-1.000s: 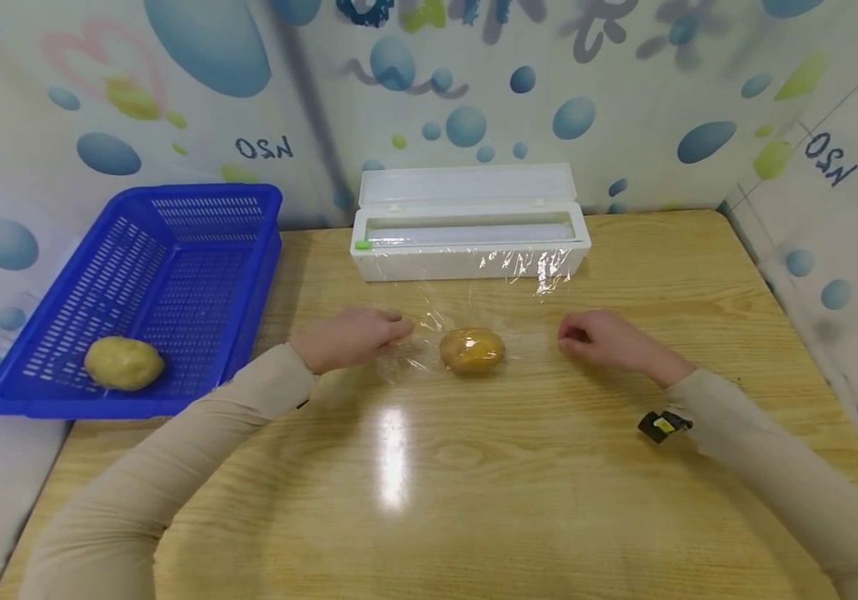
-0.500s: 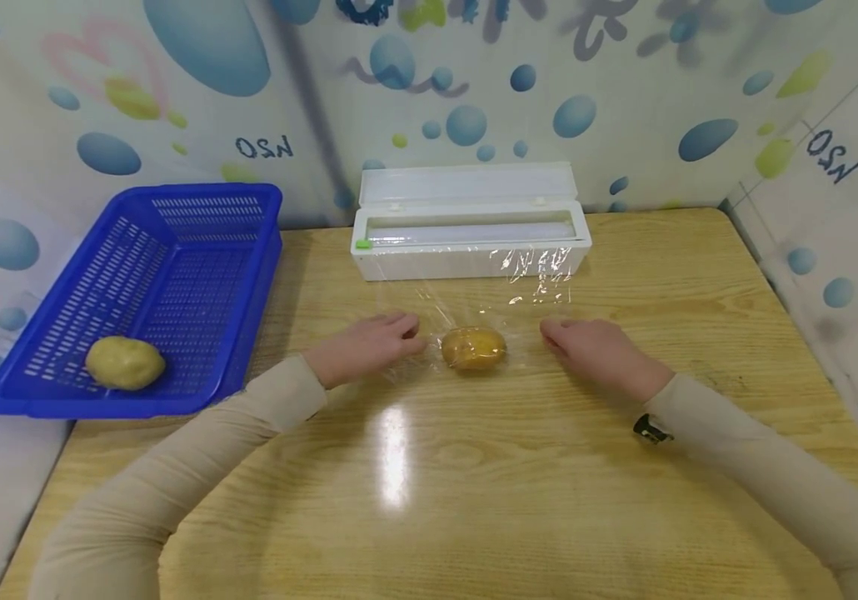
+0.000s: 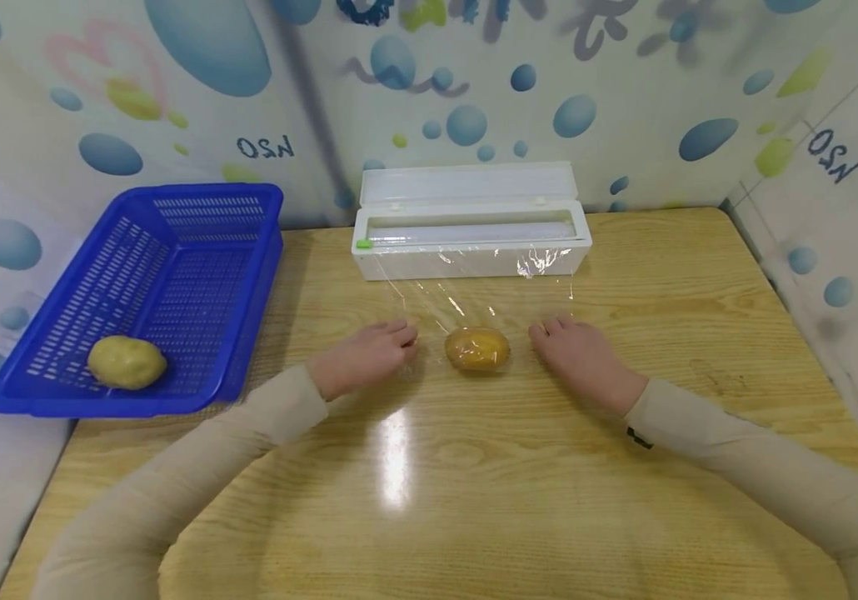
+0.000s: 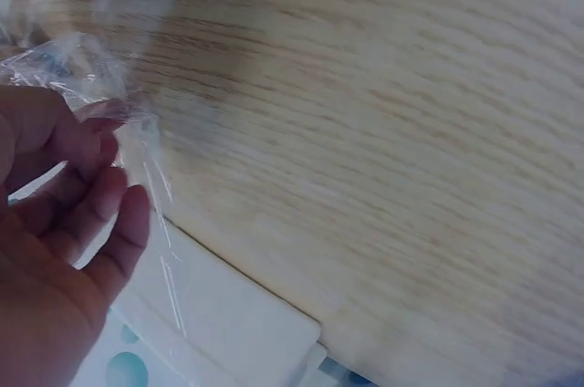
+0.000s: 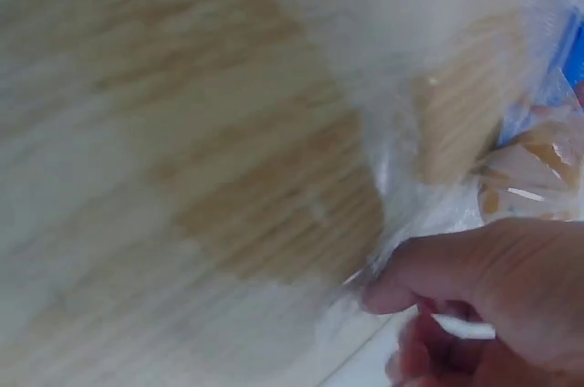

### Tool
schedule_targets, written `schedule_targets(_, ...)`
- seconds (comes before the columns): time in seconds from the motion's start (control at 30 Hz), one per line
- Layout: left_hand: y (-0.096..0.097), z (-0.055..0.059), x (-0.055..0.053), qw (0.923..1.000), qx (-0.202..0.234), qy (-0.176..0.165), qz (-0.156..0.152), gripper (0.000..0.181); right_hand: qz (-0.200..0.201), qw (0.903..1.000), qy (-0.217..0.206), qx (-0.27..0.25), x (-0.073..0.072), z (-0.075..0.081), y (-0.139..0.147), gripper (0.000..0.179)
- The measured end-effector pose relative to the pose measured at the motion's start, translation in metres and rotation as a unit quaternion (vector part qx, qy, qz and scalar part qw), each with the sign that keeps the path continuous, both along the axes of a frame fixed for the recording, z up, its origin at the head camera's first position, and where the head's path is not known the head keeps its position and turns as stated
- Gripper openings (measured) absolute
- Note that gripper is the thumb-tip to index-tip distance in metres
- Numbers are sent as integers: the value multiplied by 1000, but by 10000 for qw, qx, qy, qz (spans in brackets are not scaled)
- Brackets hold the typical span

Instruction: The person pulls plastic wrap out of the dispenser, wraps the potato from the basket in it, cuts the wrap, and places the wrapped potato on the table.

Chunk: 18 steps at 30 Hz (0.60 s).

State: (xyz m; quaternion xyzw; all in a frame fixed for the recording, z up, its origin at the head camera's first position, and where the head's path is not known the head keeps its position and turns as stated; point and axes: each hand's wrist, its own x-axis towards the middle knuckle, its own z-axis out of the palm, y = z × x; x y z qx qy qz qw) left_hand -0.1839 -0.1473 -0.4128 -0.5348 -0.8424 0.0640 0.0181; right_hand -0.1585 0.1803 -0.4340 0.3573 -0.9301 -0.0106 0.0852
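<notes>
Directly in front of the white box (image 3: 466,262), just apart from it, a potato (image 3: 477,349) lies on the wooden table (image 3: 519,500), glossy under clear film (image 3: 461,304). That film comes out over the box's front edge and slopes toward the person. The left hand (image 3: 369,358) is in front of the box's left end, thumb and forefinger pinching a gathered bit of film, the other fingers loosely bent. The right hand (image 3: 582,360), in front of the box's right end, pinches the film's other side between thumb and bent forefinger. Both sleeves are beige. Behind the box's opening its lid (image 3: 466,185) stands raised; a roll (image 3: 474,233) lies inside, and a green tab (image 3: 364,244) sits at the box's left front corner. Left of the box is a blue basket (image 3: 137,408) with a second potato (image 3: 127,362) in it. Behind the box rises a spotted wall (image 3: 466,83).
</notes>
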Motion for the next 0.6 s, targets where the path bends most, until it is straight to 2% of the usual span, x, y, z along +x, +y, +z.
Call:
schedule_targets(0.13, -1, 6, 11, 9992, -164, -207, 304, 14, 250, 9994, -110, -211, 0, 0, -2, 19)
schedule_targets(0.27, -1, 7, 20, 9976, -196, -297, 586, 12, 117, 9987, -367, -331, 1, 4, -1, 19)
schedule_targets(0.47, 0, 3, 28, 9970, -158, -79, 749, 9, 62, 9979, -585, -262, 10, 8, 1, 14)
schedule_targets(0.6, -1, 3, 28, 9963, -210, 10, 832, 8, 17, 9975, -668, -247, 15, 9, 0, 11)
